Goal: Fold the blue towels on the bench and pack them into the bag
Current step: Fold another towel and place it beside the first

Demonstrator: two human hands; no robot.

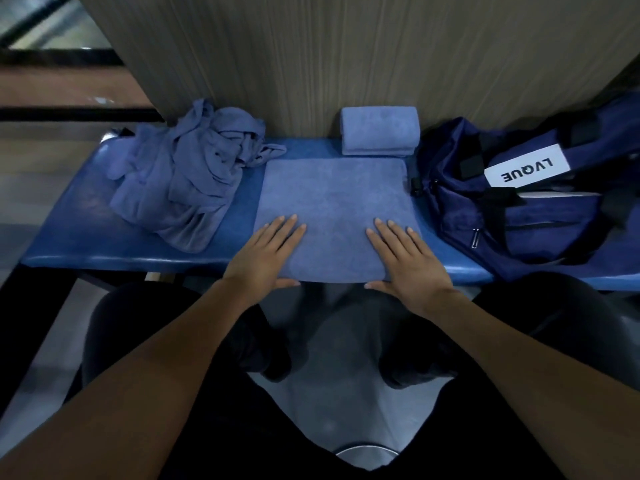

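The flat blue terry towel (334, 216) lies mid-bench under my palms: left hand (265, 252) at its 7 o'clock corner, right hand (407, 258) at 5 o'clock, both with fingers straight, gripping nothing. A folded blue towel stack (379, 130) sits at 12, the crumpled towels (183, 171) at 10, the navy fabric duffel bag (526, 192) at 3. I think the near edge overhanging the blue padded bench (69, 223) could slide off if I drag rather than lift.
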